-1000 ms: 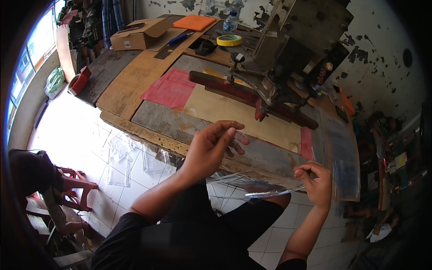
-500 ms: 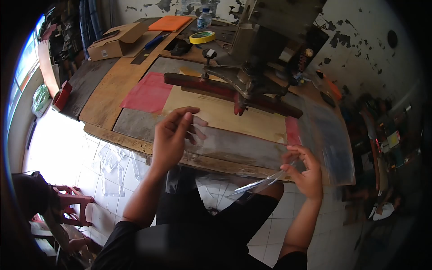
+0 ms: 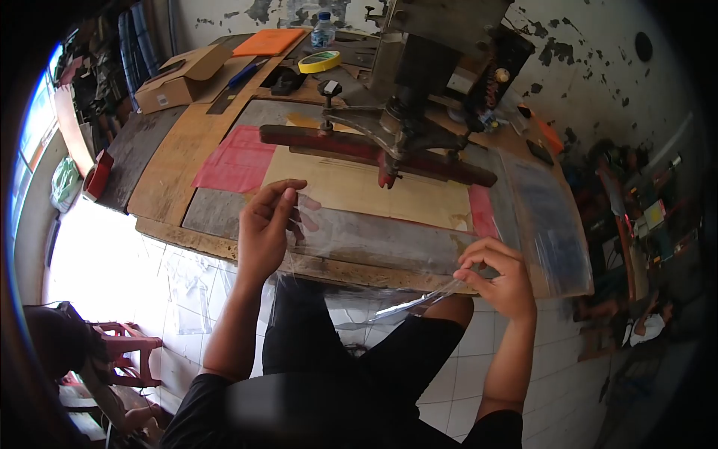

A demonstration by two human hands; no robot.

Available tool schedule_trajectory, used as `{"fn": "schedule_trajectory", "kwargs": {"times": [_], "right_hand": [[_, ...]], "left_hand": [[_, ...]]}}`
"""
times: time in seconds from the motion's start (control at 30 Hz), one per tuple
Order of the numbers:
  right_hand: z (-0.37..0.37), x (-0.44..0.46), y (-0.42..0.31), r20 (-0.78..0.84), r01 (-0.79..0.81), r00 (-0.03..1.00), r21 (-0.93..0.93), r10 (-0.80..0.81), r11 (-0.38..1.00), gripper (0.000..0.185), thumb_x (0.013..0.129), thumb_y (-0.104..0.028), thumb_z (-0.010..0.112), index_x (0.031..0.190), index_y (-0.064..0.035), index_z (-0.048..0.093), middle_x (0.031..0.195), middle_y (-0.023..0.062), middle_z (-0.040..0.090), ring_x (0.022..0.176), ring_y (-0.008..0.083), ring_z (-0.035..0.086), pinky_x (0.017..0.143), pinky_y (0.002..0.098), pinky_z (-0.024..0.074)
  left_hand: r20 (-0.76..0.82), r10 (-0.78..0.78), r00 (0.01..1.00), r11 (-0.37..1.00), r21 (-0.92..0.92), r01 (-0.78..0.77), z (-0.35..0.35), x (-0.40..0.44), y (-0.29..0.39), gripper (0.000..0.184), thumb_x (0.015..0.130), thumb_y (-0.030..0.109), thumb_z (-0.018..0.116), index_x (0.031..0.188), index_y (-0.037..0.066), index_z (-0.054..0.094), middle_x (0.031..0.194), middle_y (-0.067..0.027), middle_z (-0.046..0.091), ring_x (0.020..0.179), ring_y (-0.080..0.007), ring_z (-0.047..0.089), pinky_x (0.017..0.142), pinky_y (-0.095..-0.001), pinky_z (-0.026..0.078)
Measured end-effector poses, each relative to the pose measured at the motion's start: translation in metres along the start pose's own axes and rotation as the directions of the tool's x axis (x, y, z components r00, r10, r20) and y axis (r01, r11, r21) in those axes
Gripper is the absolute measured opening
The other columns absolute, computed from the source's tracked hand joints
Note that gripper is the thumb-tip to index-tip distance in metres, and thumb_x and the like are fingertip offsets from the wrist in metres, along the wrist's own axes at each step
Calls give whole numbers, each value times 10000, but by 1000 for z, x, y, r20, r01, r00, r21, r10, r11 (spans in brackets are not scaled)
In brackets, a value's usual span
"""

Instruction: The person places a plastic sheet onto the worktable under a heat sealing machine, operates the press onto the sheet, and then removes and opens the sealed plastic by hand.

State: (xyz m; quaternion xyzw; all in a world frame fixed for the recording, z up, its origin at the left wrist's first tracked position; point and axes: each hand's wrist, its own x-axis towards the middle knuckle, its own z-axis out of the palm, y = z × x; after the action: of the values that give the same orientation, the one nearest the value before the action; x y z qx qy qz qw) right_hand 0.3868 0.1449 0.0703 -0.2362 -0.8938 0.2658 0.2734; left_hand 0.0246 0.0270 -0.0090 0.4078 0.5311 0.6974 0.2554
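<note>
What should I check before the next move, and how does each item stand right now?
1. Right hand gripping the clear film: ok, pinched between thumb and fingers.
2. Left hand out from under the red bar: ok, it is in front of it.
3. Film smooth and flat: not ok, it hangs creased over the bench's front edge.
4. Bar raised off the pale sheet: cannot tell, the view from above hides any gap.
5. Yellow tape roll away from the bar: ok, it lies farther back.
</note>
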Motion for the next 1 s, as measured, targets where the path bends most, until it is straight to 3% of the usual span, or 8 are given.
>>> {"fn": "schedule_trajectory", "kwargs": {"times": [0.03, 0.1, 0.17, 0.2, 0.27, 0.47, 0.7, 1.0], "right_hand": [[1, 0, 0, 5, 18, 1000, 6, -18, 1000, 163, 850, -18, 860, 910, 8, 710, 978, 84, 740, 856, 168, 697, 729, 291, 530], [2, -1, 3, 9, 35, 999, 14, -35, 999, 155, 860, -10, 847, 877, 5, 694, 960, 86, 740, 859, 164, 697, 728, 290, 529], [6, -5, 8, -25, 45, 999, 195, -41, 980, 147, 907, -21, 791, 834, -12, 664, 925, 90, 740, 856, 150, 692, 745, 286, 521], [9, -7, 8, -25, 45, 999, 195, -41, 980, 147, 907, -21, 791, 834, -12, 664, 925, 90, 740, 856, 150, 692, 745, 286, 521], [18, -10, 5, -130, 3, 990, 377, 50, 926, 131, 963, -51, 727, 853, -26, 660, 893, 86, 740, 840, 134, 678, 766, 282, 511], [30, -17, -1, -209, -87, 954, 493, 215, 865, 131, 1035, -84, 659, 926, -12, 652, 873, 85, 739, 818, 145, 703, 798, 290, 528], [37, -21, -20, -301, -170, 898, 436, 320, 884, 122, 1058, -98, 658, 995, 6, 660, 856, 81, 741, 810, 141, 721, 792, 286, 539], [41, -20, -30, -317, -203, 884, 404, 344, 892, 163, 1085, -128, 646, 1033, 27, 657, 835, 88, 757, 802, 119, 725, 779, 262, 542]], "left_hand": [[2, 0, 1000, 1000, 0, 0, 1, -1, 2, 296, 1135, 202, 559, 1284, -23, 681, 973, -112, 774, 679, -94, 680, 564, -239, 525], [-18, -42, 999, 999, 1, 42, 1, -2, 9, 265, 1125, 193, 587, 1253, 2, 719, 849, -1, 671, 719, -63, 625, 572, -242, 528], [-21, -43, 999, 999, 8, 43, -1, -3, 10, 265, 1123, 192, 591, 1252, 0, 721, 843, 5, 656, 719, -60, 615, 571, -240, 528], [-25, -44, 999, 999, 14, 45, -2, -3, 10, 265, 1122, 192, 595, 1251, -1, 724, 837, 11, 641, 719, -58, 606, 571, -238, 527], [-40, -36, 999, 999, 13, 37, -3, -4, 11, 263, 1120, 190, 597, 1249, -1, 724, 843, 9, 649, 717, -57, 607, 569, -235, 523], [-61, -1, 998, 999, 50, 4, -4, -7, 15, 260, 1119, 185, 598, 1246, -3, 724, 857, -5, 676, 694, -56, 610, 556, -230, 509], [-78, 57, 995, 996, 77, -51, -4, -11, 14, 257, 1128, 188, 577, 1251, -1, 699, 915, -94, 778, 629, -63, 637, 535, -215, 474], [-83, 63, 995, 997, 48, -59, -9, -16, 13, 254, 1133, 172, 558, 1265, -8, 678, 898, -105, 772, 624, -84, 667, 533, -214, 461]]}}
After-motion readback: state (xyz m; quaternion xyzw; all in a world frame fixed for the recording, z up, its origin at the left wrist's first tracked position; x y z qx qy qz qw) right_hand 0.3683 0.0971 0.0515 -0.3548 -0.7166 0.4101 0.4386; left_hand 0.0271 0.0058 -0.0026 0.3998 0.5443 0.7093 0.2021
